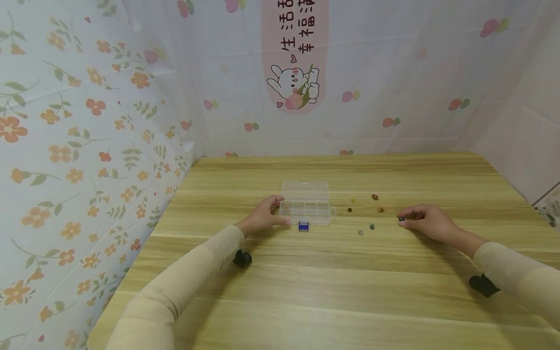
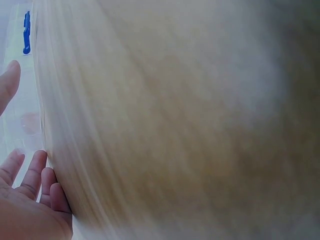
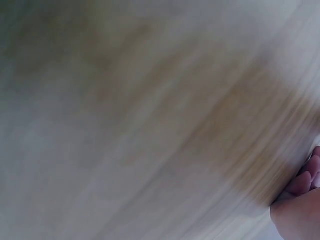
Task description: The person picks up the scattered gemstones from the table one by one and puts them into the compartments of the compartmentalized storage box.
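A clear plastic compartment box [image 1: 312, 218] lies on the table with its see-through lid [image 1: 305, 191] laid back and a blue latch [image 1: 304, 226] at the front. My left hand [image 1: 265, 214] holds the box by its left end, thumb at the front corner and fingers toward the back. The left wrist view shows the thumb [image 2: 9, 84] over the box's edge. To the right, my right hand [image 1: 426, 222] pinches a small dark stone [image 1: 401, 219] between thumb and fingertips, low over the table. The right wrist view catches only part of that hand, its stone hidden.
Between box and right hand lie several small stones: yellow [image 1: 353, 200], red [image 1: 375, 197], brown [image 1: 380, 210], dark brown [image 1: 349, 210], green [image 1: 372, 226] and pale grey [image 1: 360, 232]. Patterned cloths hang behind the wooden table [image 1: 306, 291] and to its left.
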Action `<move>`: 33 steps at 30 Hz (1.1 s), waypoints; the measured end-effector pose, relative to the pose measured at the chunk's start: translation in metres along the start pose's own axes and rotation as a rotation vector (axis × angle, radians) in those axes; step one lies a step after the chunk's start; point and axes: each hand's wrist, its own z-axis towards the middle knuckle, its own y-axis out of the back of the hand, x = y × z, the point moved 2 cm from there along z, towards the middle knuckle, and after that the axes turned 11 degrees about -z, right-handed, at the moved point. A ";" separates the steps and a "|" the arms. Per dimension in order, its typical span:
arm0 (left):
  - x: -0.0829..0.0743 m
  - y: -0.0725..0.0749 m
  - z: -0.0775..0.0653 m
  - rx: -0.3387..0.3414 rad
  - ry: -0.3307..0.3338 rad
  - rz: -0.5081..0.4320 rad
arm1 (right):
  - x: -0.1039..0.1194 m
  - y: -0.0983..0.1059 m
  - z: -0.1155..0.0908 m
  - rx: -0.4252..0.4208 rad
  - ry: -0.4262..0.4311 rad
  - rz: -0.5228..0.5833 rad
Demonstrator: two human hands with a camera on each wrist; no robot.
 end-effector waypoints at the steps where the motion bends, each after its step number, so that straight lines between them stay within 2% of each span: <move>1: 0.000 0.000 0.000 0.000 -0.001 0.001 | 0.000 0.000 0.000 -0.001 -0.002 0.000; 27: -0.004 0.000 -0.003 0.000 0.015 0.019 | -0.002 -0.002 0.004 -0.014 -0.020 -0.014; 33: -0.006 -0.001 -0.004 0.000 0.019 0.015 | 0.003 0.003 0.003 -0.017 -0.024 0.025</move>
